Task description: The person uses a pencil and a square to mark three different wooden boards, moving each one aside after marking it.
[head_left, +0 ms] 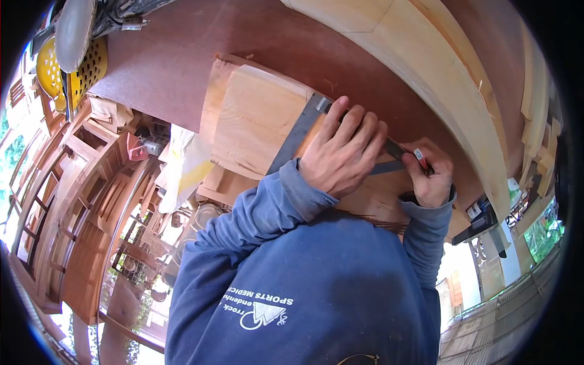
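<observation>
My left hand [344,146] lies over a metal square [292,137], its fingers curled down at the far edge of a light wooden board [252,115]. The square's wide grey blade slants across the board to the left of that hand. Just to the right, my right hand [433,176] is closed around a red pencil [420,157] with a pale end. A dark metal strip [394,148] runs between the two hands, and another grey blade [387,167] shows below it. My fingers hide part of the square.
A reddish-brown tabletop [176,48] bears the board. Large curved wooden pieces [420,67] lie along its far right side. At the upper left hangs a yellow perforated object [91,67]. Wooden furniture frames [91,201] stand at the left, and a black object [477,222] sits at the right.
</observation>
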Motion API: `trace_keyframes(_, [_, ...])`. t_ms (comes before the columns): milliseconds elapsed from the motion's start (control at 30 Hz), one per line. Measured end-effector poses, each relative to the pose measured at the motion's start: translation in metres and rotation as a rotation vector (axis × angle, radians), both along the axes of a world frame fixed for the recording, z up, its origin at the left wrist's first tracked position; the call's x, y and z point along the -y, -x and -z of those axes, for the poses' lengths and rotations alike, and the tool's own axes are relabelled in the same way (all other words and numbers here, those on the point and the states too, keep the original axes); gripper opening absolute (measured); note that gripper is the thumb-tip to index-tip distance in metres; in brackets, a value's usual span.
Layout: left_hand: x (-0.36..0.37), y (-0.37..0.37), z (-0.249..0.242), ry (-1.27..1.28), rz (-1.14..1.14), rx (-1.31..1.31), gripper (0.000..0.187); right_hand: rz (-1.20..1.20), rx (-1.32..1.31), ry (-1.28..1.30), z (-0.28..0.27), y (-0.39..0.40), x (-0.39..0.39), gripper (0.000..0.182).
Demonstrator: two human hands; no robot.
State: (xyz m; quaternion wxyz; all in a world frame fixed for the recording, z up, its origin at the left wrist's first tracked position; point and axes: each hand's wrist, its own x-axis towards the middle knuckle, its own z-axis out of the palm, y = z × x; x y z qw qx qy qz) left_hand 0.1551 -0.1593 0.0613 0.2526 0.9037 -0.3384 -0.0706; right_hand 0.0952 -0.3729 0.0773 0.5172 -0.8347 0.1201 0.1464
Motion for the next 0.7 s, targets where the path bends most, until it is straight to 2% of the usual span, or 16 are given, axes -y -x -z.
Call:
trace_keyframes(133, [0.000,0.000,0.001,-0.016,0.016,0.025,0.045,-0.029,0.066,0.056,-0.005,-0.004,-0.003,0.011])
trace_keyframes(233, [-0.001,0.000,0.002,-0.013,0.033,0.041,0.046,0.176,0.193,0.187,-0.014,0.002,-0.008,0.019])
trace_keyframes(333, [-0.001,-0.001,0.001,0.006,0.033,0.031,0.045,0.137,0.474,0.013,-0.036,-0.024,-0.022,0.036])
trace_keyframes(367, [-0.001,-0.002,0.000,0.017,0.043,0.038,0.045,0.048,0.550,0.063,-0.040,-0.034,-0.027,0.049])
trace_keyframes(500, [-0.012,-0.006,-0.002,0.118,0.081,0.043,0.045,-0.164,0.528,-0.047,-0.062,-0.074,-0.052,0.053])
trace_keyframes(633, [-0.014,0.005,0.009,0.247,0.070,0.031,0.046,-0.328,0.474,-0.295,-0.038,-0.117,-0.068,0.039])
trace_keyframes(700, [-0.012,0.004,0.010,0.253,0.051,0.001,0.043,-0.385,0.322,-0.383,-0.034,-0.125,-0.078,0.019])
